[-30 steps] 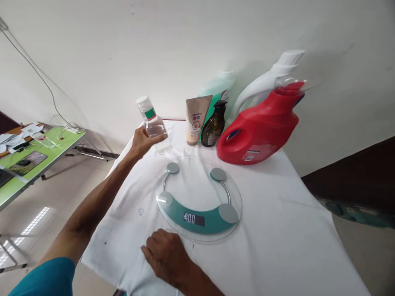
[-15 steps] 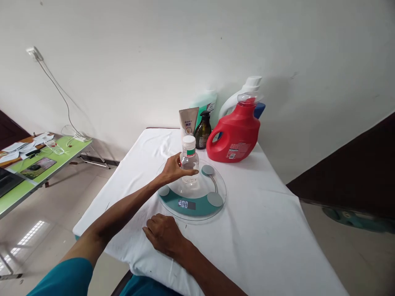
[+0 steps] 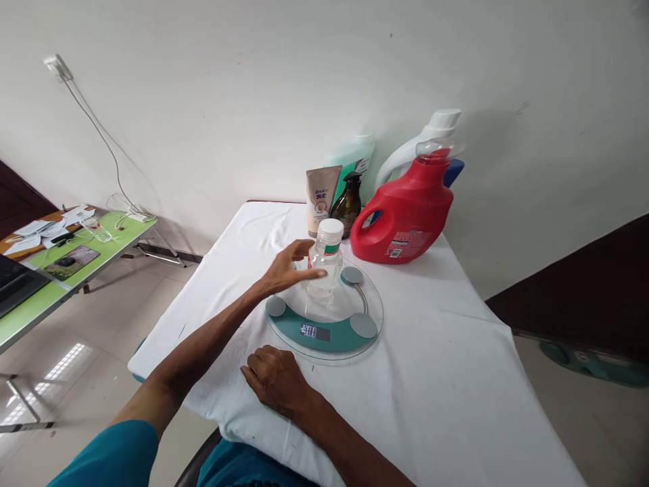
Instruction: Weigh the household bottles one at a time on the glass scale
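Observation:
A clear bottle [image 3: 325, 267] with a white cap and a green-and-red label stands upright on a round glass bathroom scale [image 3: 297, 329]. Beside it, at its left, my left hand [image 3: 290, 268] is open, thumb stretched across the bottle's front and fingers apart from the thumb. Whether the fingertips touch the bottle is hard to tell. On the scale's teal band a small lit display [image 3: 315, 332] shows digits that look like 0.0. My right hand [image 3: 276, 379] rests closed on the white tablecloth in front of the scale, with nothing visible in it.
Behind the scale stand a beige tube [image 3: 322, 193], a dark pump bottle [image 3: 347, 208], a green bottle [image 3: 361, 152] and a red jug [image 3: 405, 213]. A white jug [image 3: 405, 157] is partly hidden. Left is a green table [image 3: 109, 247] with a laptop and papers.
My left hand has loosened around the bottle, its fingers opening away from it. The bottle still stands on the scale. The view has shifted slightly; my right hand stays closed on the cloth.

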Tool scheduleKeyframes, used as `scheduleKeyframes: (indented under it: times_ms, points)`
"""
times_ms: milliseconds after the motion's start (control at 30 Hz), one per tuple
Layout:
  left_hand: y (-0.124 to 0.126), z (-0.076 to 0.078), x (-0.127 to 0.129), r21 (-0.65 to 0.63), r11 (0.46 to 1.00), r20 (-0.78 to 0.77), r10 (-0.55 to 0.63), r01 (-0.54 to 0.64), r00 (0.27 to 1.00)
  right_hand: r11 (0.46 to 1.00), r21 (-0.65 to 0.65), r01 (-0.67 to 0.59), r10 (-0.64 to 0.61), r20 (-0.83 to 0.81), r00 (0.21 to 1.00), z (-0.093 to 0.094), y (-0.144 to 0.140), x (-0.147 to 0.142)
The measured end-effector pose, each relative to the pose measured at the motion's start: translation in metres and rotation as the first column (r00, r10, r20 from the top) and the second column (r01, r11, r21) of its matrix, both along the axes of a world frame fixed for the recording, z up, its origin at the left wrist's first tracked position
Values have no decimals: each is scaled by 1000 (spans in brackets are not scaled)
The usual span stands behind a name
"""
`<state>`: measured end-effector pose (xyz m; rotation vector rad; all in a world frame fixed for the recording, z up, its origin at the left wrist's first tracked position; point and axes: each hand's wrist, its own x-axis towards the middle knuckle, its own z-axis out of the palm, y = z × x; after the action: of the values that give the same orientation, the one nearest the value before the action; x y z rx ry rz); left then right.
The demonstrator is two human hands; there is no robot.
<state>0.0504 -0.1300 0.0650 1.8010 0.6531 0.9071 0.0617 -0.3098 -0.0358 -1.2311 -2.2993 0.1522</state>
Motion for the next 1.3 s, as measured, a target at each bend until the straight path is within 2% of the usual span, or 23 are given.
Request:
scheduleKeyframes:
  times_ms: [33,100,200,267,333,433,567,1000,1300]
  points:
    - [7,-2,-6,-23,999,37,47,-47,998,1000,8,7,-7,0,1000,-1,0,0]
    - [22,-10,-20,-73,974,107,221,-214,969,1000,25,11,-11,-2,1000,-3,0,-1]
    - [44,-35,-40,-139,865,161,499,-481,851,998,61,6,-5,-20,1000,-6,0,-1]
    - [55,-52,-52,-175,808,143,587,-563,797,996,86,10,-8,-26,1000,-7,0,-2]
    - [61,-65,-60,-177,797,106,599,-578,794,995,99,5,-3,-14,1000,-8,0,-2]
    - [66,-72,-67,-151,819,69,567,-553,821,995,94,-34,31,32,999,-7,-2,-3]
    - [68,-71,-67,-114,842,29,534,-528,845,993,75,-86,80,80,994,-6,-5,-3]
    - [72,-76,-66,-109,822,-40,559,-560,828,995,75,-63,63,7,998,-12,-5,-3]
    - [67,-71,-64,-110,819,-48,562,-564,826,996,59,-61,60,17,998,-8,-5,-2]
